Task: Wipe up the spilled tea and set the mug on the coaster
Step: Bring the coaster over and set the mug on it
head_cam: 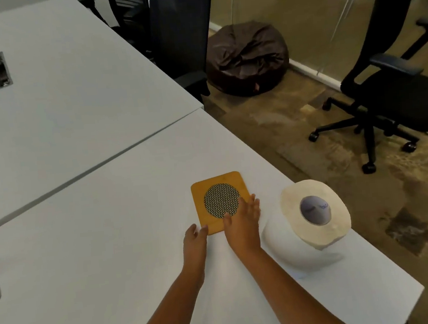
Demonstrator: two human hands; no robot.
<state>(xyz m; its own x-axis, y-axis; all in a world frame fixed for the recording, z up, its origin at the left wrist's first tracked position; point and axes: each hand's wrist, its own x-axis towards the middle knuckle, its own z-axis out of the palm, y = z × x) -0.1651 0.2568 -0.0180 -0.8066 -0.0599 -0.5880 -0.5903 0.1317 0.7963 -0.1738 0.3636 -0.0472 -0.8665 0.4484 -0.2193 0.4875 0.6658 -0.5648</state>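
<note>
Head view shows me a smooth white desk [88, 226] with both of my bare hands on a square coaster [219, 185]. The coaster is honey-coloured wood with rounded corners and a round inset of woven metal mesh in its middle; it lies flat near the desk's right edge. My right hand [242, 223] lies palm-down over its near right corner, fingers [251, 205] released and spread flat, reaching the rim of the mesh. My left hand [194, 239] touches the near left corner, loosely open, gripping nothing. Just right of the coaster stands a roll of tissue paper [314, 212], soft cream layers round a pale purple core, tilted on a rounded white base. I cannot see a mug or any tea on the desk. Beyond the desk, a dark crumpled beanbag [246, 59] sits on the brown floor, and a black office chair [394, 92] stands well apart at right.
</note>
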